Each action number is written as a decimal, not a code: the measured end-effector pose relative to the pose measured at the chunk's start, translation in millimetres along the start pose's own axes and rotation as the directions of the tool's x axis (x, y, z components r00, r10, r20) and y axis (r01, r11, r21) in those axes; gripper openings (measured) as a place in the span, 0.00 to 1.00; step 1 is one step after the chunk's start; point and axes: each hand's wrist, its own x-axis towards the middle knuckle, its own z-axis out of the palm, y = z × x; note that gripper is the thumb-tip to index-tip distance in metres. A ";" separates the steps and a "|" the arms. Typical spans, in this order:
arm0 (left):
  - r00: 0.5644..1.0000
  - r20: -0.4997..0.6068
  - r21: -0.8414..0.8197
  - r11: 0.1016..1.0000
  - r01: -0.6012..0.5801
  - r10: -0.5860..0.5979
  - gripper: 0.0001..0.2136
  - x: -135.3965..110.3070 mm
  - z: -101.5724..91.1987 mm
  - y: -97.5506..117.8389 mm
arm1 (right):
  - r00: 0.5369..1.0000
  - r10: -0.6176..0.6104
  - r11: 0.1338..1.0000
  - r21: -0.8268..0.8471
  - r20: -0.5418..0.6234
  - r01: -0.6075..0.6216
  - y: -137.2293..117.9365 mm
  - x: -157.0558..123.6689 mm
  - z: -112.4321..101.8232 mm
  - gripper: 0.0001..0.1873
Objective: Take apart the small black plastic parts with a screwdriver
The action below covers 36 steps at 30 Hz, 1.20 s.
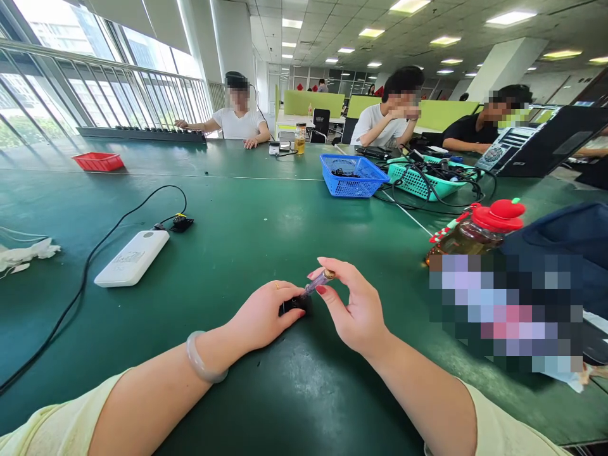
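Note:
My left hand (273, 313) is closed around a small black object (297, 306) and keeps it down on the green table (228, 240). Its exact kind is partly hidden by my fingers. Between the thumb and fingers of my right hand (356, 307) is a slim screwdriver (319, 282) with a clear purplish handle. The tool slants down to the left, and its lower end meets the black object near my left fingertips. Whether the tip sits in a screw is too small to tell.
A white power bank (133, 258) with a black cable (88, 266) lies at left. Further back are a red tray (98, 161), a blue basket (354, 176) and a green basket (427, 180) of cables. A red-lidded bottle (479, 231) stands right; several people sit beyond.

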 end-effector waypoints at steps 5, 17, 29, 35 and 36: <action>1.000 0.003 0.000 1.000 0.007 -0.007 0.12 0.1 0.4 -0.8 | 0.999 0.037 0.999 -0.013 -0.010 -0.038 -0.3 -1.0 2.1 0.18; 1.000 0.008 -0.015 1.000 -0.002 0.002 0.12 0.4 1.0 -0.7 | 0.997 -0.066 0.998 -0.021 -0.046 0.066 2.7 -1.2 2.6 0.17; 1.000 0.003 0.006 1.000 0.019 -0.019 0.14 1.4 0.8 0.7 | 0.996 -0.083 0.994 0.063 -0.044 0.085 -0.8 -0.6 -2.0 0.25; 1.000 0.017 -0.002 1.000 0.023 -0.023 0.14 0.8 1.0 -0.1 | 0.998 -0.047 0.999 0.020 -0.042 0.048 -3.2 1.5 -0.4 0.20; 1.000 0.020 -0.006 1.000 0.023 -0.023 0.14 0.7 1.1 -0.2 | 0.998 -0.042 0.999 0.007 -0.042 0.042 -3.0 1.4 0.2 0.18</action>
